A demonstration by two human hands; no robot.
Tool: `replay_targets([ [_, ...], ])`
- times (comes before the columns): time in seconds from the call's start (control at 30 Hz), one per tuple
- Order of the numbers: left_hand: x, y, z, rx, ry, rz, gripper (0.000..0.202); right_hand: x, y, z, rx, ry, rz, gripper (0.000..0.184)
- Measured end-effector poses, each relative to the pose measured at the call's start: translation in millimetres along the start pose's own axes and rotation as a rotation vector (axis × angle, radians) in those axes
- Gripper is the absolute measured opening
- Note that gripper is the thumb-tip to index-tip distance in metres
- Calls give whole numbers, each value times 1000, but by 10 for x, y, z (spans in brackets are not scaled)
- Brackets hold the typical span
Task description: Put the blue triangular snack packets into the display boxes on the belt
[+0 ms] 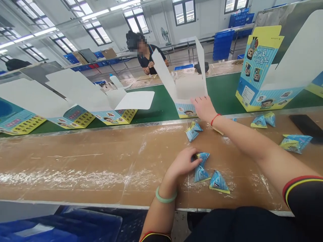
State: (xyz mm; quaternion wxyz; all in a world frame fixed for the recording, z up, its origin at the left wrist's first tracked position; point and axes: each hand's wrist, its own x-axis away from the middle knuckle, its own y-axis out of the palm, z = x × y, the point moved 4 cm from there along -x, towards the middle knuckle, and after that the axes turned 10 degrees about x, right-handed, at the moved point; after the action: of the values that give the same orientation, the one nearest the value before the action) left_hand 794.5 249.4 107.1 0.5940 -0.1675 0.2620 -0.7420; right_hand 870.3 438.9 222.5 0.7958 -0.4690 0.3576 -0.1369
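Note:
My right hand is at the front right corner of an open carton on the green belt, its fingers hooked over the rim. White flaps of this carton stand up. On the brown tabletop, my left hand is closed around a small blue pyramid-shaped packet, its thumb and fingers on the near side. Touching that packet is another blue packet, and a third packet lies just to the right. Farther back, below the carton, sits a small group of packets.
Open cartons line the belt at left, and a taller printed carton stands at right. More packets lie near a dark flat object. Across the belt sits a person. Blue crates are below the table.

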Motion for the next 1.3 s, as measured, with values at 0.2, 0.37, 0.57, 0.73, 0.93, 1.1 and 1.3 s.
replay_targets([
  [0.2,-140,174,57,9,48,19,28,678,21,-54,-380,-31,-88,27],
  [0.37,-282,286,6,-14,-12,7,35,1659,262,-153,-797,-234,-407,26],
  [0.57,-420,500,155,41,-54,33,42,2107,136,405,-782,-156,-220,29],
  [0.73,-521,663,320,5,-45,42,35,2343,-485,1111,-916,80,141,33],
  [0.93,-638,882,532,-42,-13,50,34,2703,-309,1431,-751,159,114,31],
  [1.1,-719,1086,643,-47,-22,37,37,2997,192,1568,-713,131,-121,33],
  [1.3,-861,1299,820,-30,-30,25,37,3388,-83,1674,-643,131,91,46],
])
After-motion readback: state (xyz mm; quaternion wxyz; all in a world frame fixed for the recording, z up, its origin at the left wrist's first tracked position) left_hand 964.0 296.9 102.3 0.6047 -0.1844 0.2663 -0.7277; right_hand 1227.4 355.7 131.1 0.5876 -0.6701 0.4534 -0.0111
